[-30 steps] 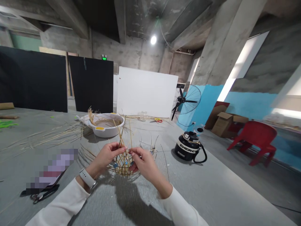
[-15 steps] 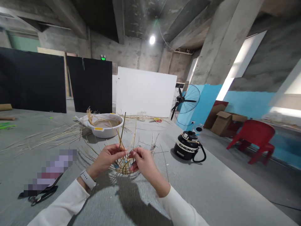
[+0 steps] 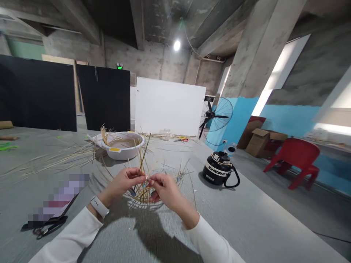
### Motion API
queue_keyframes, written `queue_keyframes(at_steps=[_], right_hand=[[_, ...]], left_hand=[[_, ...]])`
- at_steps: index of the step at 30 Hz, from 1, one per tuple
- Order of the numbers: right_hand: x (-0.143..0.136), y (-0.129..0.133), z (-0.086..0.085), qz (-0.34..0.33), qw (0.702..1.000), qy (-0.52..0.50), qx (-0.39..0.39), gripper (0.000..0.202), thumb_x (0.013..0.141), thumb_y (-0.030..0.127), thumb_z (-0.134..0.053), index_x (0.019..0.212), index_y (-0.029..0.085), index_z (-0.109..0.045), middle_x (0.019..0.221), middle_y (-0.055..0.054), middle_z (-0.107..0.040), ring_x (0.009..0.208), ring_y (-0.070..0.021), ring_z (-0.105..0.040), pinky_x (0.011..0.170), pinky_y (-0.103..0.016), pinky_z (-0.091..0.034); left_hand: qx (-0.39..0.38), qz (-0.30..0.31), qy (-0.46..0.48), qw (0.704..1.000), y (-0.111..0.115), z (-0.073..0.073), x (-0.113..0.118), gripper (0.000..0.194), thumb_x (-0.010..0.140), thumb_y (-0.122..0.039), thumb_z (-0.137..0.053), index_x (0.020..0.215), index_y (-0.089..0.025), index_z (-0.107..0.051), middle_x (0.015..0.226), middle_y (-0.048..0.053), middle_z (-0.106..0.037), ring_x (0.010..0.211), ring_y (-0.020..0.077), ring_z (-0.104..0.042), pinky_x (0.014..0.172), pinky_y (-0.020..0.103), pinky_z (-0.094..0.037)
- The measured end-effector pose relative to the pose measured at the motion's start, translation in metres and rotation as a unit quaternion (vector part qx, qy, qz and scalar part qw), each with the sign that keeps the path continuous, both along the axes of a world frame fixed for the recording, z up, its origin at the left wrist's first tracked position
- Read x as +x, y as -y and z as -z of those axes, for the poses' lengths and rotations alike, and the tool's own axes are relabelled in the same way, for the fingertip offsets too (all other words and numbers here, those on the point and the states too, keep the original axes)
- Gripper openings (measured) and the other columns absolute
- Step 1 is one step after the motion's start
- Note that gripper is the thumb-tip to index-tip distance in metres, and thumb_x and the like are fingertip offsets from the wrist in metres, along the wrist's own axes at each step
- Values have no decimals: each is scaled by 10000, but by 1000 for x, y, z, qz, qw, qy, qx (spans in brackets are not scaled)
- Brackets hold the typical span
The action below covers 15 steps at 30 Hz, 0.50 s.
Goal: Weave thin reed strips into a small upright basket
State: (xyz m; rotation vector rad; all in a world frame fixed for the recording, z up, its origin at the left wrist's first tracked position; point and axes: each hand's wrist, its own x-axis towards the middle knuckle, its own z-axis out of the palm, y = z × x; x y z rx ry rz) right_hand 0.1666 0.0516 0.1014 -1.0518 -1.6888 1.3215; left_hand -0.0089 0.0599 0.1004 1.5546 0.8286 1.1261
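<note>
A half-woven basket (image 3: 142, 197) of thin bamboo strips stands in front of me, its loose strips sticking up and out on all sides. My left hand (image 3: 127, 180) pinches upright strips at the basket's left rim, thumb and forefinger together. From the right, my right hand (image 3: 164, 188) pinches at nearly the same spot, its fingertips almost touching the left ones. A small clear or shiny piece shows between the fingertips, too small to name. Bits of blue (image 3: 133, 193) sit on the weave at the left. My hands hide part of the far rim.
Behind the basket stands a white basin (image 3: 122, 154) with strips in and around it. A black jug (image 3: 216, 170) with a strap is at the right. Red-handled scissors (image 3: 183, 139) and a clear jar (image 3: 165, 134) lie farther back. A pixelated flat object (image 3: 59, 199) lies at the left.
Both hands stay pinched at the rim and have shifted slightly. The basket has tilted or turned a little, and its upright strips lean more to the right.
</note>
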Motion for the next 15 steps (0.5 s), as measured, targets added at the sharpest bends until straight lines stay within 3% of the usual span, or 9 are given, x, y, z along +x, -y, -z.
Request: queue_keyframes(at_steps=[4, 9, 15], right_hand=[[-1, 3, -2, -6, 999, -31, -10, 84, 812, 247, -500, 875, 191, -500, 665, 53, -564, 409, -90, -601, 368, -164, -450], [0, 4, -4, -31, 999, -39, -23, 159, 804, 206, -486, 945, 216, -412, 684, 73, -564, 408, -89, -605, 372, -168, -464], [0, 5, -7, -54, 998, -28, -26, 148, 819, 203, -477, 944, 212, -397, 654, 83, -552, 436, -94, -622, 392, -165, -476]], left_hand=[[-36, -2, -3, 999, -1, -3, -4, 189, 696, -319, -717, 763, -157, -649, 701, 2, -647, 686, 141, -588, 664, 237, -436], [-87, 44, 8, 995, -1, -4, -9, 385, 671, -294, -745, 1019, -182, -626, 843, 22, -695, 803, 175, -631, 774, 281, -445], [-83, 61, 13, 995, -2, -6, -15, 336, 679, -285, -745, 987, -180, -664, 891, 26, -709, 844, 175, -622, 822, 286, -419]])
